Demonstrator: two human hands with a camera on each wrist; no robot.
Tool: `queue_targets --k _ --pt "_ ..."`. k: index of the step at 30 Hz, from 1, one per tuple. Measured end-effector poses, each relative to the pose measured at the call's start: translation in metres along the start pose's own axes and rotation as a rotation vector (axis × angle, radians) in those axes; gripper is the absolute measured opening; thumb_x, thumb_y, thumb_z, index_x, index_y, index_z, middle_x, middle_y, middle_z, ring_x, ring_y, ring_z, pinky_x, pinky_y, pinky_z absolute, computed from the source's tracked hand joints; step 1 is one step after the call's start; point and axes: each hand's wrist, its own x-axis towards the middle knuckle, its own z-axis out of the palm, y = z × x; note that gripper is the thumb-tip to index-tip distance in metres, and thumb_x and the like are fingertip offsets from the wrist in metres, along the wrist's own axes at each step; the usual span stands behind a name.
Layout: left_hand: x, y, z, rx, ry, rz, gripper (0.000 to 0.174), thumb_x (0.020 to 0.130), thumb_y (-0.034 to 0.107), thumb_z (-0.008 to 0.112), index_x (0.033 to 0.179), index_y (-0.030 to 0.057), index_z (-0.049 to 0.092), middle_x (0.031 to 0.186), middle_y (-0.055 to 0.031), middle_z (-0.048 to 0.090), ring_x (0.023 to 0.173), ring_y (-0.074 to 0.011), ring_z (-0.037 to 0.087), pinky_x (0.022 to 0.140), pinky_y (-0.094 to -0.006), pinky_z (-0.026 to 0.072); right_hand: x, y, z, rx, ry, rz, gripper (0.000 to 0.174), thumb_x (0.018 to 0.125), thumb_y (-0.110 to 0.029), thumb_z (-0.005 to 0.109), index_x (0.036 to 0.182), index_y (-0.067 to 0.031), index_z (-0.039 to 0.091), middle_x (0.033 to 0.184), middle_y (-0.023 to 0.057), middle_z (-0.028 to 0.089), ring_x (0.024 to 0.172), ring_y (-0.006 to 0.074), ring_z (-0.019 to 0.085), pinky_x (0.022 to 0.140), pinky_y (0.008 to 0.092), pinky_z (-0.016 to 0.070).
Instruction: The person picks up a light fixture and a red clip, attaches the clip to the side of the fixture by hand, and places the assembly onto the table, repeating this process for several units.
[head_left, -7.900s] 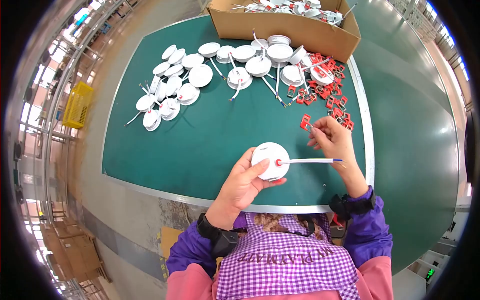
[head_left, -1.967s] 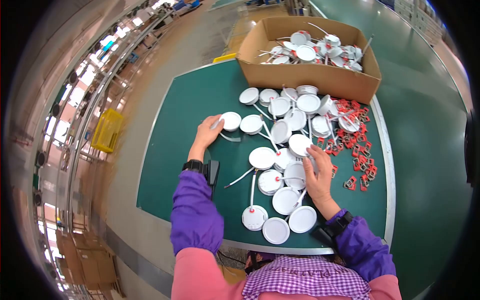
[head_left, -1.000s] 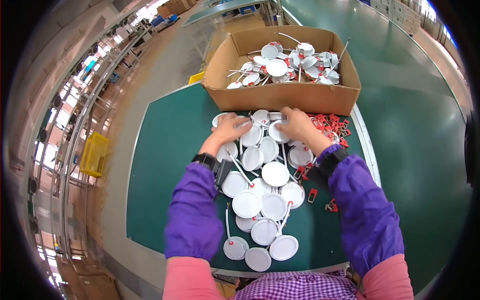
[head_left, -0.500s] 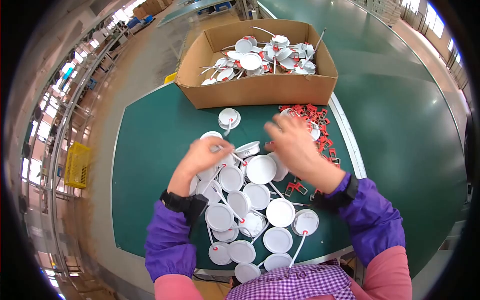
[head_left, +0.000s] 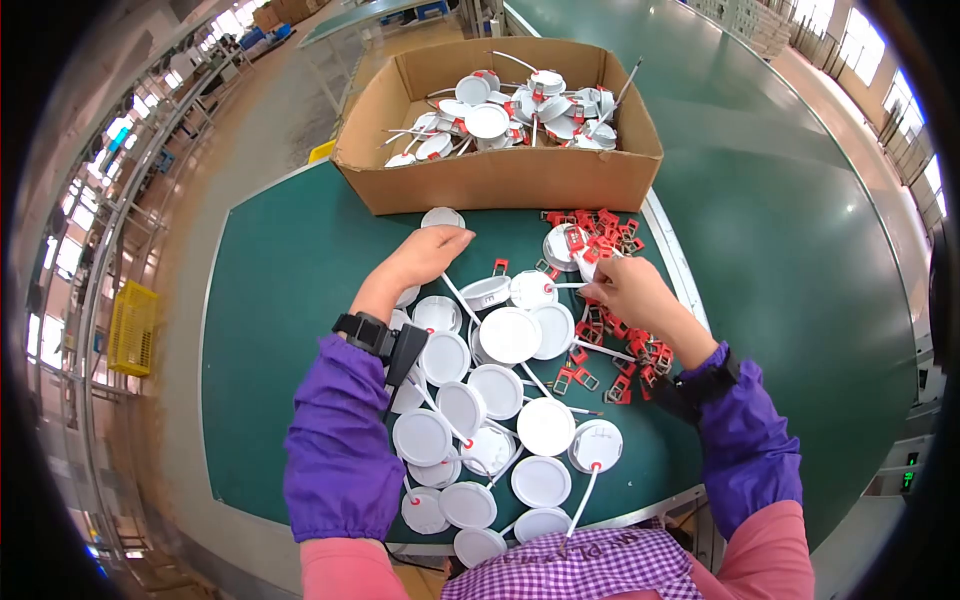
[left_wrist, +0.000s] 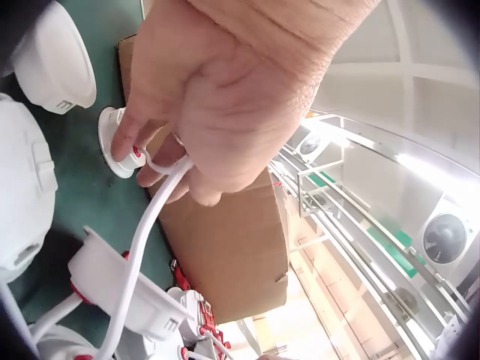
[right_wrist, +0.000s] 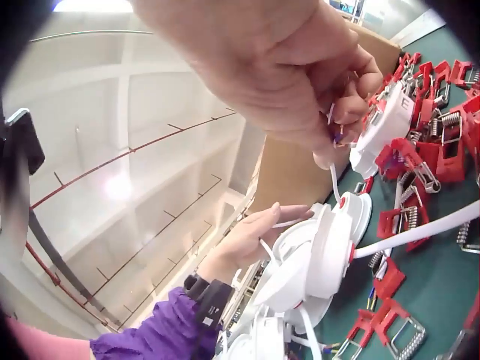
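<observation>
Many round white downlights [head_left: 510, 335] with white cables lie across the green table, several overlapping. My left hand [head_left: 425, 255] is at a downlight [head_left: 441, 217] near the carton; in the left wrist view a finger touches this downlight beside its red grommet, and its short cable [left_wrist: 154, 166] runs into the curled fingers. Another white cable [left_wrist: 135, 255] passes up to the same hand. My right hand [head_left: 635, 295] pinches the bare-wire end of a cable [right_wrist: 335, 180] that rises from a face-down downlight [head_left: 530, 288]. Red spring clips [head_left: 615, 385] lie below and around the right hand.
A cardboard carton [head_left: 500, 187] at the back holds downlights fitted with red clips. Another downlight [head_left: 560, 247] sits among the clip pile. The table's metal edge [head_left: 672, 255] runs along the right, beside another green surface [head_left: 770, 230]. A yellow crate [head_left: 131, 325] stands off to the left.
Downlights spread at the back earlier are now gathered toward the front. Over the last half second, my left hand moved away to the far downlight; my right hand moved right and pinched a cable end.
</observation>
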Motion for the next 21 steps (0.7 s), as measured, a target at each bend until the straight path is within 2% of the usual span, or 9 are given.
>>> queue_targets --k 1,3,7,9,10,14,15,18,21 --pt "-0.004 0.004 0.000 0.001 -0.002 0.002 0.037 0.092 0.029 0.048 0.113 -0.0001 0.058 0.111 -0.0135 0.061 0.105 -0.0228 0.055 0.093 -0.0321 0.0400 -0.005 -0.002 0.001 0.053 0.031 -0.034 0.025 0.078 -0.024 0.066 0.073 0.0007 0.061 0.064 0.0155 0.060 0.062 0.0300 0.060 0.060 0.0395 0.0449" --pt "-0.014 0.012 0.002 0.059 0.119 -0.046 0.034 0.093 0.025 0.044 0.099 -0.0024 0.063 0.095 -0.0133 0.066 0.091 -0.0218 0.061 0.086 -0.0324 0.0445 -0.018 -0.010 -0.003 0.152 0.050 -0.079 0.026 0.080 -0.022 0.064 0.076 0.0029 0.061 0.060 0.0147 0.059 0.055 0.0285 0.057 0.055 0.0374 0.0433" --pt "-0.033 0.022 0.004 0.039 0.148 -0.011 0.033 0.093 0.022 0.043 0.093 -0.0043 0.062 0.088 -0.0136 0.066 0.078 -0.0200 0.062 0.074 -0.0299 0.0480 -0.047 -0.021 -0.002 0.289 0.022 -0.127 0.023 0.082 -0.021 0.062 0.077 0.0015 0.060 0.060 0.0147 0.058 0.055 0.0274 0.057 0.054 0.0367 0.0437" --pt "-0.048 0.039 0.006 -0.001 0.160 0.000 0.032 0.094 0.022 0.043 0.092 -0.0048 0.062 0.087 -0.0137 0.066 0.078 -0.0192 0.062 0.075 -0.0294 0.0478 -0.063 -0.025 0.003 0.342 0.002 -0.182 0.022 0.082 -0.021 0.062 0.078 0.0006 0.059 0.061 0.0151 0.058 0.055 0.0280 0.058 0.053 0.0364 0.0440" --pt "-0.055 0.048 0.008 -0.042 0.170 0.010 0.032 0.094 0.021 0.043 0.092 -0.0053 0.061 0.086 -0.0137 0.066 0.078 -0.0184 0.062 0.075 -0.0289 0.0477 -0.071 -0.031 0.002 0.327 -0.073 -0.115 0.022 0.082 -0.021 0.061 0.077 0.0005 0.059 0.062 0.0153 0.058 0.055 0.0294 0.059 0.052 0.0369 0.0441" --pt "-0.086 0.079 0.018 0.059 0.263 0.126 0.027 0.093 0.020 0.046 0.094 -0.0037 0.060 0.084 -0.0160 0.064 0.077 -0.0261 0.060 0.072 -0.0316 0.0462 -0.091 -0.022 0.024 0.284 -0.031 -0.209 0.024 0.082 -0.023 0.062 0.076 0.0000 0.056 0.062 0.0156 0.057 0.056 0.0321 0.058 0.053 0.0389 0.0445" --pt "-0.096 0.089 0.018 0.045 0.269 0.139 0.024 0.091 0.018 0.050 0.095 -0.0033 0.060 0.085 -0.0172 0.062 0.078 -0.0298 0.059 0.071 -0.0330 0.0453 -0.095 -0.022 0.022 0.296 -0.069 -0.210 0.025 0.082 -0.023 0.062 0.076 0.0000 0.055 0.062 0.0156 0.057 0.056 0.0327 0.058 0.052 0.0394 0.0444" --pt "-0.116 0.103 0.025 0.047 0.234 0.184 0.021 0.088 0.015 0.054 0.095 -0.0035 0.060 0.086 -0.0179 0.061 0.079 -0.0301 0.059 0.073 -0.0332 0.0455 -0.099 -0.016 0.009 0.248 -0.226 -0.178 0.024 0.081 -0.023 0.063 0.080 -0.0005 0.057 0.066 0.0152 0.059 0.060 0.0310 0.059 0.056 0.0392 0.0455" --pt "-0.129 0.099 0.030 0.123 0.109 0.255 0.024 0.083 0.017 0.061 0.098 -0.0016 0.060 0.095 -0.0165 0.061 0.090 -0.0315 0.057 0.079 -0.0352 0.0446 -0.084 0.007 0.000 0.407 0.164 -0.132 0.024 0.082 -0.023 0.063 0.093 -0.0018 0.061 0.083 0.0148 0.063 0.080 0.0277 0.061 0.070 0.0372 0.0470"
